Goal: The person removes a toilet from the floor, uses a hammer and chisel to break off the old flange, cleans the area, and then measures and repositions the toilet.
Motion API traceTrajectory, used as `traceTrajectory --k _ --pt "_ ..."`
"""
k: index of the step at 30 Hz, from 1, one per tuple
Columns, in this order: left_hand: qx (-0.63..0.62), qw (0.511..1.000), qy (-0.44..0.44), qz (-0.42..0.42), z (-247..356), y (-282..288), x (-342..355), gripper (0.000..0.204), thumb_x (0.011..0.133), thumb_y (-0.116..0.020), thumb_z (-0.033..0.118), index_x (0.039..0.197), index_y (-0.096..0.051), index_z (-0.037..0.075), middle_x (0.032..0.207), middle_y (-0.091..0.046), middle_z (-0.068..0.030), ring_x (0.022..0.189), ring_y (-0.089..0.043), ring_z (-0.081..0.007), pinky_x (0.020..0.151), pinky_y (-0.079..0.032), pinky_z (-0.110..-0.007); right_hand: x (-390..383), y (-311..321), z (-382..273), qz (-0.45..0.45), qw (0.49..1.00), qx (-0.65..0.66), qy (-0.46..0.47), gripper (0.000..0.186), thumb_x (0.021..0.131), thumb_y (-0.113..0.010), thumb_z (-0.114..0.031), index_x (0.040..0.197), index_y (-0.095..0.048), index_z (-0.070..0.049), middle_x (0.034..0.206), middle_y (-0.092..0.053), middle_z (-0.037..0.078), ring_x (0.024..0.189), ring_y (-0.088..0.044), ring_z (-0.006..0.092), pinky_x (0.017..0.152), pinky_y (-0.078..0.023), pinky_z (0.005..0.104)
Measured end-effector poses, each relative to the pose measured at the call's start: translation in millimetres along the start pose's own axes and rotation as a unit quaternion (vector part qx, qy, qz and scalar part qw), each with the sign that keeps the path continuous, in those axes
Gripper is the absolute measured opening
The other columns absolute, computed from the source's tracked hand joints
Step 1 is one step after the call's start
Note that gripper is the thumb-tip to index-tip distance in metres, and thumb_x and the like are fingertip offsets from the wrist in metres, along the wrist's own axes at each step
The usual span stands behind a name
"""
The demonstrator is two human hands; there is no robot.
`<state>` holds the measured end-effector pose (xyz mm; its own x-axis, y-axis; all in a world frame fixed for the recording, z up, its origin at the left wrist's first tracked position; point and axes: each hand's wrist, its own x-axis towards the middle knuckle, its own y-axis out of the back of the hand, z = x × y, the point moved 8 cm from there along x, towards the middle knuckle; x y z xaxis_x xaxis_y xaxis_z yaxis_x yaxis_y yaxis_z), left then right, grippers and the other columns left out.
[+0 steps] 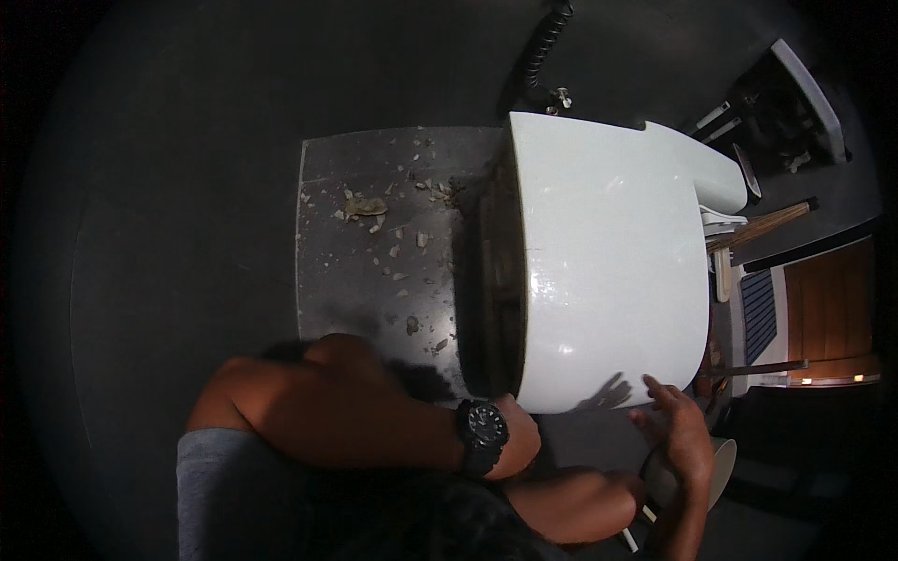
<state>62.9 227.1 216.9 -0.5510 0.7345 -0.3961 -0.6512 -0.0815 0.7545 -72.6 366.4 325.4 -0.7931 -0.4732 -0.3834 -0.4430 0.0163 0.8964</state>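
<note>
A white ceramic toilet [613,271] lies tipped over, its hollow, dark underside facing left. My left hand [519,439], below a black wristwatch [485,425], is at the near lower corner of the toilet's base; its fingers are hidden. To the right, my right hand [678,430] is open with fingers apart, close to the toilet's near side, where its shadow falls. Whether the fingertips touch the ceramic cannot be made out. Left of the base, broken pale fragments [365,208] and crumbs are scattered over a lighter grey floor patch [365,280].
A black coiled hose [543,51] hangs beyond the toilet, near a metal valve [561,98]. White-handled brushes [716,117] and a broom [767,224] are at the far right. Beside my right forearm stands a pale round container [722,472]. A brown wooden panel [828,309] shows further right.
</note>
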Motion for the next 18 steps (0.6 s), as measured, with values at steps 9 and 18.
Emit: traceTrajectory --k 9,18 --pt "-0.109 0.991 0.012 -0.078 -5 3 -24 0.037 0.093 -0.063 0.030 0.114 -0.069 0.000 0.099 -0.072 -0.0167 0.089 -0.072 -0.0335 0.083 -0.054 -0.047 31 -43 -120 -0.215 0.965 -0.013 0.152 0.051 0.093 -0.067 -0.037 0.134 -0.063 -0.007 0.109 -0.070 0.023 0.093 -0.069 0.0427 0.082 -0.055 0.0464" --pt "-0.142 0.964 -0.223 -0.028 -20 73 -48 0.037 0.091 -0.070 0.042 0.103 -0.067 0.007 0.088 -0.069 -0.0143 0.080 -0.070 -0.0334 0.071 -0.058 -0.044 54 -51 -108 -0.265 0.914 0.155 0.266 0.039 0.097 -0.060 -0.031 0.083 -0.071 0.004 0.091 -0.067 0.025 0.093 -0.066 0.0440 0.082 -0.053 0.0504"
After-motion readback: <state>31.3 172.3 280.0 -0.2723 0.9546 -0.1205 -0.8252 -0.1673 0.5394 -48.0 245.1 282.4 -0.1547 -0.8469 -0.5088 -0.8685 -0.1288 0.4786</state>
